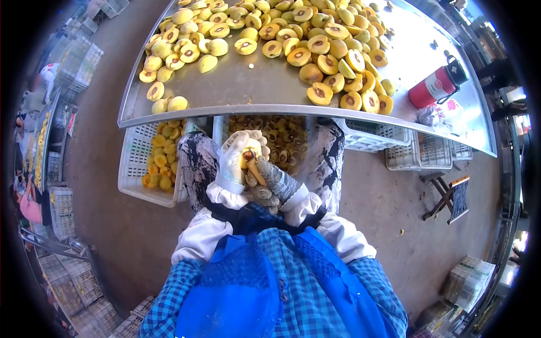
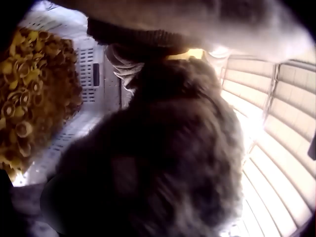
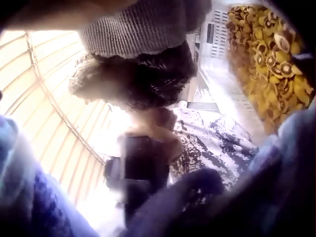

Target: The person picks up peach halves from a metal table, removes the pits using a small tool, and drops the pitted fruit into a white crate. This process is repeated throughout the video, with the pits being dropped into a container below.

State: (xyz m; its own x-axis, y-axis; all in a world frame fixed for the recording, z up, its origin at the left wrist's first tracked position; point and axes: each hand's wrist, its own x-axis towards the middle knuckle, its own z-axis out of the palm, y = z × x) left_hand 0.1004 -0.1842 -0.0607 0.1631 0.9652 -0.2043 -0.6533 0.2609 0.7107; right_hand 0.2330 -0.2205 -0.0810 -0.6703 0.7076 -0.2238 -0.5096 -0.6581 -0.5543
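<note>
In the head view my left hand (image 1: 230, 159), in a pale glove, holds a yellow peach half (image 1: 248, 153) with its cut face and brown pit hollow showing. Against it from the right comes my right hand (image 1: 276, 179), in a dirty grey knit glove, its fingers curled round a tan, elongated thing (image 1: 257, 172) whose kind I cannot tell. Both hands meet between the knees, over the lap. A dark, blurred glove (image 2: 173, 143) fills much of the left wrist view; the right wrist view has a ribbed grey cuff (image 3: 133, 29). Both wrist views hide the fruit's cut face.
Many halved peaches lie on a metal table (image 1: 253, 93) ahead, beside a red flask (image 1: 434, 87). Under its edge stand a white crate (image 1: 128, 163) of yellow halves and a crate of dark scraps (image 1: 290, 138). A folding stool (image 1: 457, 200) is at the right.
</note>
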